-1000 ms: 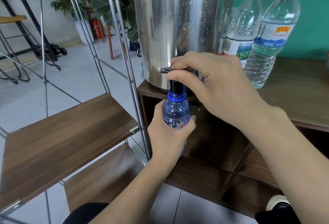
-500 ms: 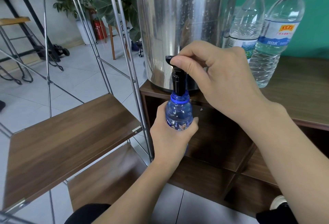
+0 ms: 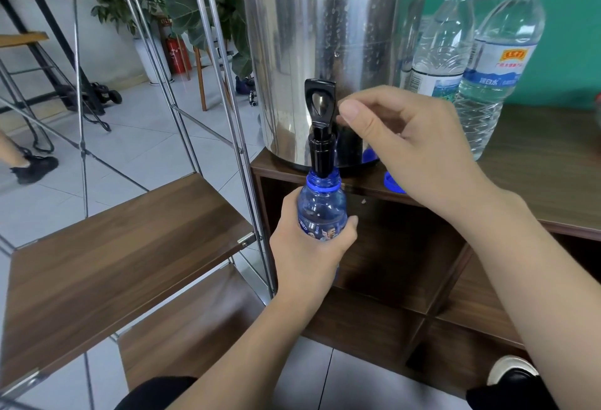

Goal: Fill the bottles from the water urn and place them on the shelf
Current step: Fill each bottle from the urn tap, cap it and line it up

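The left hand (image 3: 309, 247) is curled round the blue bottle (image 3: 322, 211) and holds it upright, its open neck directly under the black spout (image 3: 321, 149) of the urn (image 3: 325, 35). The tap lever (image 3: 319, 97) stands straight up. The right hand (image 3: 400, 142) is just beside it, fingers loosely bent and holding nothing; the thumb is close to the lever, but whether it touches I cannot tell.

To do this step well, I think the neck should stay exactly around the spout mouth, and the bottle should not tilt, because the neck is narrow and water would run over the hand. How full the bottle is I cannot judge (the hand covers most of it). If it is full, lower it straight down before moving sideways, so the rim does not catch the spout.

The urn stands at the very edge of the cabinet (image 3: 536, 155), and a blue cap (image 3: 392, 181) lies near this edge, beside the right wrist; it is easy to knock off. Two clear bottles (image 3: 487, 68) stand right of the urn. The shelf (image 3: 113, 256) is to the left with open room, but its metal post (image 3: 234, 116) is near the bottle, so the path should go in front of it.
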`<act>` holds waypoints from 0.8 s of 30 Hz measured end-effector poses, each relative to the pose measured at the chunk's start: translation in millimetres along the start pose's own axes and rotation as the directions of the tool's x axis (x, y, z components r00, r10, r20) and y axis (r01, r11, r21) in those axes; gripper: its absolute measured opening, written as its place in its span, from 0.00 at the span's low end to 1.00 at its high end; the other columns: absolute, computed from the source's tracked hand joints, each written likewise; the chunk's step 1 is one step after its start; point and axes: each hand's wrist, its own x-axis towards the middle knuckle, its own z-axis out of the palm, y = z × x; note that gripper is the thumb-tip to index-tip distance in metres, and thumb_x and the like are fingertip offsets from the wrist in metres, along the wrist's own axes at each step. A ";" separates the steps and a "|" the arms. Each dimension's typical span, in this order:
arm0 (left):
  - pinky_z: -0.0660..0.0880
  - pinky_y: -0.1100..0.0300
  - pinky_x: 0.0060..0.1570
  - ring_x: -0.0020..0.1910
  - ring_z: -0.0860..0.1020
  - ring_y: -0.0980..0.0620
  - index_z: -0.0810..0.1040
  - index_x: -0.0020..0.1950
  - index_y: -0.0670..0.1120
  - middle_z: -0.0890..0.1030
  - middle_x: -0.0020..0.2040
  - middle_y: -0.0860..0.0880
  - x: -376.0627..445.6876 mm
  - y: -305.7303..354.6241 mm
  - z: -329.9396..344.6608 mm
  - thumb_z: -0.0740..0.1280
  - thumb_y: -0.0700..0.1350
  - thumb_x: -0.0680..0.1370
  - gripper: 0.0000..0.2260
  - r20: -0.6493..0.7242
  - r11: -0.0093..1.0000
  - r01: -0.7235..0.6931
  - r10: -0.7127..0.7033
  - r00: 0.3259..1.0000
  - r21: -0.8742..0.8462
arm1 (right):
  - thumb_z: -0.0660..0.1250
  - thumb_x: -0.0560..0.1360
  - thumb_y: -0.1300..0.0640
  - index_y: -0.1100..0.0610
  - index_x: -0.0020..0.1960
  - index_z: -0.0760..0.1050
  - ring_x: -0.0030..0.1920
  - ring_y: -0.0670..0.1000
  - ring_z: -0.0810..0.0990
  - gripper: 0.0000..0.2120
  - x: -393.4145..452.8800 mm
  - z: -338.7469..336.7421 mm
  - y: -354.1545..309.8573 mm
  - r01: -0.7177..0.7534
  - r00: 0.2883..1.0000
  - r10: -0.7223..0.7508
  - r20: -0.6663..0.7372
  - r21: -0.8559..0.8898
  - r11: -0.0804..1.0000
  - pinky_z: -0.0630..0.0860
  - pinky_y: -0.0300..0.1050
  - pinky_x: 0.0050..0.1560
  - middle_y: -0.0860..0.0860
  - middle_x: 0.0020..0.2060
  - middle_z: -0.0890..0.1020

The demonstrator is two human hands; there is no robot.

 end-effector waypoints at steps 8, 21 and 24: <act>0.76 0.69 0.54 0.53 0.82 0.63 0.74 0.60 0.62 0.83 0.53 0.63 -1.7 2.3 0.3 0.84 0.47 0.68 0.27 -0.005 1.000 0.021 -0.021 1.000 0.009 | 0.65 0.78 0.38 0.50 0.56 0.83 0.48 0.37 0.79 0.18 -17.3 -26.9 41.6 -0.121 0.984 0.160 0.075 -0.371 0.920 0.68 0.24 0.49 0.39 0.45 0.84; 0.80 0.52 0.62 0.57 0.82 0.58 0.75 0.66 0.55 0.83 0.57 0.57 -10.6 -0.5 -9.6 0.83 0.50 0.69 0.29 0.044 0.998 0.066 -0.067 0.997 0.023 | 0.72 0.73 0.39 0.52 0.64 0.79 0.53 0.47 0.77 0.25 -35.2 -31.1 66.3 -0.198 0.927 0.324 0.189 -0.486 0.851 0.76 0.46 0.57 0.48 0.56 0.82; 0.80 0.50 0.62 0.56 0.82 0.58 0.75 0.66 0.56 0.84 0.56 0.58 -13.6 0.2 -13.4 0.83 0.50 0.69 0.29 0.036 0.997 0.066 -0.067 0.997 0.035 | 0.75 0.72 0.41 0.51 0.65 0.78 0.50 0.42 0.76 0.25 -33.8 -26.8 58.9 -0.149 0.937 0.266 0.224 -0.433 0.889 0.72 0.36 0.55 0.46 0.56 0.81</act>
